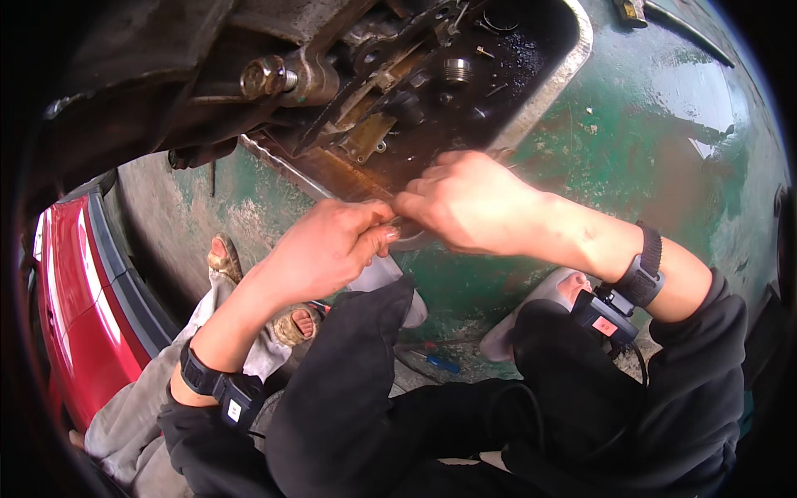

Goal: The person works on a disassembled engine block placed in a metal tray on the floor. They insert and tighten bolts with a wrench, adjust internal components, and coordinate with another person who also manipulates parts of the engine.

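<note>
My left hand and my right hand meet over the near rim of a dark, oily metal tray, their fingers closed and almost touching. Whatever lies between the fingertips is too small or hidden to make out. Beyond my hands, the tray holds a ribbed metal cylinder, a small metal plate with holes and several small loose parts. A large dark metal assembly, with a bolt sticking out of it, fills the upper left above the tray.
A red vehicle body is at the left. Another person's sandalled foot and grey-clad leg are beside me. A long metal tool lies on the green floor at upper right. A blue-handled tool lies between my legs.
</note>
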`<state>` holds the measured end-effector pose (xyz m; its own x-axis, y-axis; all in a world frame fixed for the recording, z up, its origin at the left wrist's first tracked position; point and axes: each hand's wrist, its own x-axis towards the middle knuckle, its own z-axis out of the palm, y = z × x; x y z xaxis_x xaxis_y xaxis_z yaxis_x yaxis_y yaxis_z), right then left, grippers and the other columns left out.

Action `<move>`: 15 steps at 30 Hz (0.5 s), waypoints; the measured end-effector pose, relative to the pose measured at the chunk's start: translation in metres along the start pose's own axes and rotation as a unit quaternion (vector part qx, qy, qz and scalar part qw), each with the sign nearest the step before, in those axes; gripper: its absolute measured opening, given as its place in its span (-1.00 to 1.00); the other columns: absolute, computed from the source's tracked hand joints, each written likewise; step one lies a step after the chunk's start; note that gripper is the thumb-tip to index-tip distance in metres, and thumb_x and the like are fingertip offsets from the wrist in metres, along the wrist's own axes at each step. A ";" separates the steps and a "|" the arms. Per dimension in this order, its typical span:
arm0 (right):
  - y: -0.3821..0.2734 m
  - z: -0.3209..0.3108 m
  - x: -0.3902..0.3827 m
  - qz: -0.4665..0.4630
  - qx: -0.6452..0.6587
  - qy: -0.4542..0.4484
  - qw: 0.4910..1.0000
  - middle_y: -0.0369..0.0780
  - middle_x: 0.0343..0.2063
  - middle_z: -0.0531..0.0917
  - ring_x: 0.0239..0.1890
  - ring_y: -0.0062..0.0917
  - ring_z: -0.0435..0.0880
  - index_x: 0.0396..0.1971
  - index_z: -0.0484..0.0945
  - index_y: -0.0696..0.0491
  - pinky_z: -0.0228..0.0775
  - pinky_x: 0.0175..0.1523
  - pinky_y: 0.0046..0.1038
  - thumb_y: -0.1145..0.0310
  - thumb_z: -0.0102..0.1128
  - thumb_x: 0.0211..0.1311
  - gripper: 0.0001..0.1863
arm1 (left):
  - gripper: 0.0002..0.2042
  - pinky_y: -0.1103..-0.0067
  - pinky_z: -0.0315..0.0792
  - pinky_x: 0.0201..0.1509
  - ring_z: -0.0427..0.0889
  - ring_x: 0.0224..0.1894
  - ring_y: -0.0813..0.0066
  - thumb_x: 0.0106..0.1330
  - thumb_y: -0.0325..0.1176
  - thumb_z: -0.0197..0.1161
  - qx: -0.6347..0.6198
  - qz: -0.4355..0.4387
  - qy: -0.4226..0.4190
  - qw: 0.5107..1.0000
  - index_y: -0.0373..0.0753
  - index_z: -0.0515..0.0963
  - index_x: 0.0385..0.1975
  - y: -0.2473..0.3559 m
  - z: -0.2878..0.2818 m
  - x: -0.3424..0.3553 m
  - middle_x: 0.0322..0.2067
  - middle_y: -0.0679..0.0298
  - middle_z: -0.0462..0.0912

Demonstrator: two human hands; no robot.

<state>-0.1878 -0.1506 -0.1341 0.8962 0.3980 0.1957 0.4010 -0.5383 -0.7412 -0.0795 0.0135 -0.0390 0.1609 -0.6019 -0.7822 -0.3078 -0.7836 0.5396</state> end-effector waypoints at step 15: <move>-0.013 -0.051 0.019 0.159 0.184 -0.317 0.917 -0.09 -0.61 0.53 -0.54 -0.29 0.51 -0.26 0.53 0.14 0.36 -0.36 -0.31 0.20 0.00 0.36 -0.71 | -0.73 0.48 0.51 -0.31 0.64 -0.40 0.35 0.04 -0.34 0.35 -0.057 0.051 0.328 0.942 -0.25 0.60 -0.24 -0.038 0.050 -0.092 -0.39 0.19 0.67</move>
<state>-0.1661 -0.1741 -0.0879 0.6191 0.6794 -0.3940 -0.0566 -0.4617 -0.8852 -0.1296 0.1064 -0.0031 0.6921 -0.6115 -0.3834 -0.2574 -0.7054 0.6604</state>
